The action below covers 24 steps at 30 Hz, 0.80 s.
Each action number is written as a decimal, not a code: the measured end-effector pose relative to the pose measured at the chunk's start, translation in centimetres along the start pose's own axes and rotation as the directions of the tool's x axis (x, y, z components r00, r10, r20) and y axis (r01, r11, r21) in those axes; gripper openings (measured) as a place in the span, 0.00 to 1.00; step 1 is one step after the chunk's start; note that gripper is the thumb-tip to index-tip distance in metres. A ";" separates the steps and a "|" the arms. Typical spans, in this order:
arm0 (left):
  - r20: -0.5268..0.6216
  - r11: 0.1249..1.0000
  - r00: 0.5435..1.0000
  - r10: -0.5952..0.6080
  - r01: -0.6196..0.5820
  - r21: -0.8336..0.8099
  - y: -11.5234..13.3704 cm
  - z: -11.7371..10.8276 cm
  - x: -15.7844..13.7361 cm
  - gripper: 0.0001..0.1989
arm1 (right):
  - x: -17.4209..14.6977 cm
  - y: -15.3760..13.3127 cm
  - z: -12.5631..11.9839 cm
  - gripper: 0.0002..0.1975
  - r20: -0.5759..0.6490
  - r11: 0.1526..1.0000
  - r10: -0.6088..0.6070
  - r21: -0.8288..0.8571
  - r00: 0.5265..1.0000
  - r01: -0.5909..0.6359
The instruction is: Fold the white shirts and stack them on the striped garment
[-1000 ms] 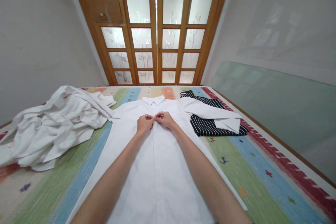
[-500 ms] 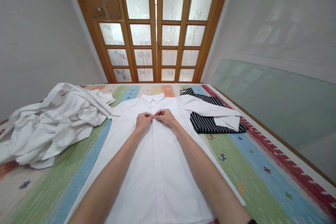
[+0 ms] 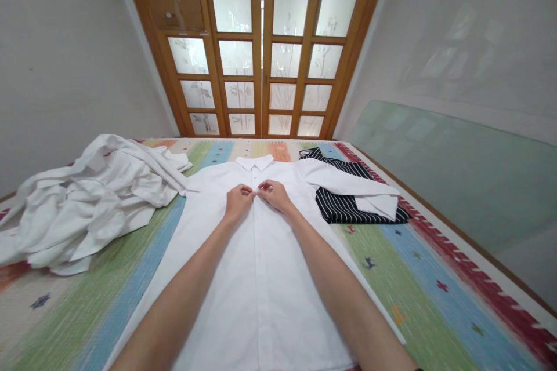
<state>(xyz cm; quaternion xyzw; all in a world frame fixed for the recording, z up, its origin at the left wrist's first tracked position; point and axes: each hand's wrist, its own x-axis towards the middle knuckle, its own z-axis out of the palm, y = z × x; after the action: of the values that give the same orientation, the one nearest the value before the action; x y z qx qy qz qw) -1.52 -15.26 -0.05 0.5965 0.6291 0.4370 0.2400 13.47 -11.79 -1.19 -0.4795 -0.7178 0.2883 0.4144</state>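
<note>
A white collared shirt (image 3: 235, 278) lies spread flat, front side up, its collar pointing away from me. On its front button strip, a little below the collar, my left hand (image 3: 239, 200) pinches the cloth from the left. Facing it from the right, my right hand (image 3: 274, 194) pinches the same strip, the fingertips of both hands almost meeting. Whatever button sits between the fingers is too small and covered to make out. The shirt's right-hand sleeve stretches over a folded black-and-white striped garment (image 3: 342, 207).
A heap of crumpled white clothing (image 3: 96, 203) lies at the left, touching the shirt's left sleeve. Everything rests on a striped, multicoloured cloth (image 3: 418, 295). A pale green glass panel (image 3: 435, 156) leans along the right wall. Wooden glazed doors (image 3: 261, 87) stand at the back.
The camera view has shifted very slightly. Both hands stay at the same place on the strip, with the fingertips a touch further apart and the fingers slightly rearranged.
</note>
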 end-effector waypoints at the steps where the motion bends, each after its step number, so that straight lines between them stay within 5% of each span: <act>1: -0.011 0.997 0.998 0.056 -0.055 0.056 -0.1 -0.1 -0.1 0.05 | -0.1 -0.2 0.1 0.06 -0.014 0.997 -0.022 -0.071 1.000 0.021; 7: 0.095 0.830 0.920 0.380 -0.385 0.404 -0.7 -0.6 -0.4 0.10 | -1.2 -1.7 0.4 0.09 0.025 0.870 -0.100 -0.483 0.995 0.100; 14: 0.237 0.763 0.913 0.332 -0.408 0.502 -0.8 -0.8 -1.1 0.15 | -2.3 -2.3 0.4 0.11 0.158 0.744 -0.211 -0.614 0.964 0.264; 24: 0.396 0.664 0.876 0.276 -0.472 0.580 -2.0 -1.3 -1.4 0.28 | -8.7 -1.9 -1.2 0.33 0.448 0.674 -0.291 -0.531 0.845 0.514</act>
<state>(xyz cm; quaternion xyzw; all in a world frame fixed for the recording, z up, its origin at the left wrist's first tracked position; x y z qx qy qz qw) -3.41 -16.81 -1.34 0.8135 0.5647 0.1389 0.0018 15.34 -20.52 -1.82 -0.3626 -0.9185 0.0045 0.1574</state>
